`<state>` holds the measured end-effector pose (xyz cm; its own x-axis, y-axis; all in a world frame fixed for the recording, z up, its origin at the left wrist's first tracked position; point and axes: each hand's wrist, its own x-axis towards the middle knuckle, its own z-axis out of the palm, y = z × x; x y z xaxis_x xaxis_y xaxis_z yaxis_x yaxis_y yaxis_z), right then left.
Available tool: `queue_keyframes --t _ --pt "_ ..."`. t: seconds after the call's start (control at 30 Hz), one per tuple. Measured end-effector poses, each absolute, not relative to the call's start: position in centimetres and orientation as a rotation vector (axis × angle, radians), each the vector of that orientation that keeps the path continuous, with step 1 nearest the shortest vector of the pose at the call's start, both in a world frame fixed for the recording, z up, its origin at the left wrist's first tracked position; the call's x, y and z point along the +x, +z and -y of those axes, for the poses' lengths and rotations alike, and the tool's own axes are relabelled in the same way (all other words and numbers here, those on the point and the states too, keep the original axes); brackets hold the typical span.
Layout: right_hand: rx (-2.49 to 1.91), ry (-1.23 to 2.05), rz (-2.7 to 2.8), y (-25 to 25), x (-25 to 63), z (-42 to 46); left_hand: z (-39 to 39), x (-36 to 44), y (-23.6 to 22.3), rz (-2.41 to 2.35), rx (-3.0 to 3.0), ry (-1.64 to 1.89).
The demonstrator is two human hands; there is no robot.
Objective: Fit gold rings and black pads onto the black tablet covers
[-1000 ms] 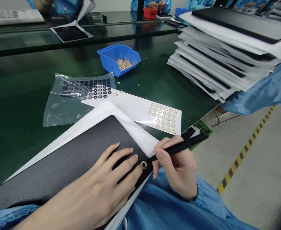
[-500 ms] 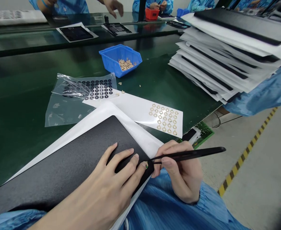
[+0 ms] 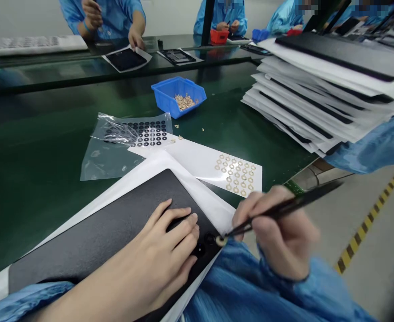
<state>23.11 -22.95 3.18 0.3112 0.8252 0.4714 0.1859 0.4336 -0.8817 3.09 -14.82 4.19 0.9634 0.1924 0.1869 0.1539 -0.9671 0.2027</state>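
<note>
Working at one green tabletop (image 3: 32, 188), we have one tall stack of black panels on white sheets (image 3: 311, 98) to our right and one black panel (image 3: 106, 250) on a white sheet (image 3: 203, 201) before us. Beyond it lie one clear plastic bag (image 3: 109, 163) of black rings, one white sheet (image 3: 197, 163) carrying roughly thirty gold rings, and one blue bin (image 3: 178, 96) of loose gold pieces. Our left hand (image 3: 156, 255) rests on the panel, fingers slightly spread. Our right hand (image 3: 280, 237) pinches one pair of black tweezers (image 3: 291, 205), its tips at one gold ring (image 3: 221, 241) at the panel's corner, just beside two dark rings (image 3: 205, 243) on the panel.
</note>
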Motion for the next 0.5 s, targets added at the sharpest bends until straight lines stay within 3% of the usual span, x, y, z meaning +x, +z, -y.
queue_keyframes --t 0.27,0.5 --pt "-1.25 0.161 1.466 10.3 28.8 2.0 11.4 2.6 5.0 -0.488 2.799 0.373" --pt "-1.472 0.031 1.812 8.7 30.3 -9.0 -1.0 -2.5 4.3 -1.646 2.185 0.778"
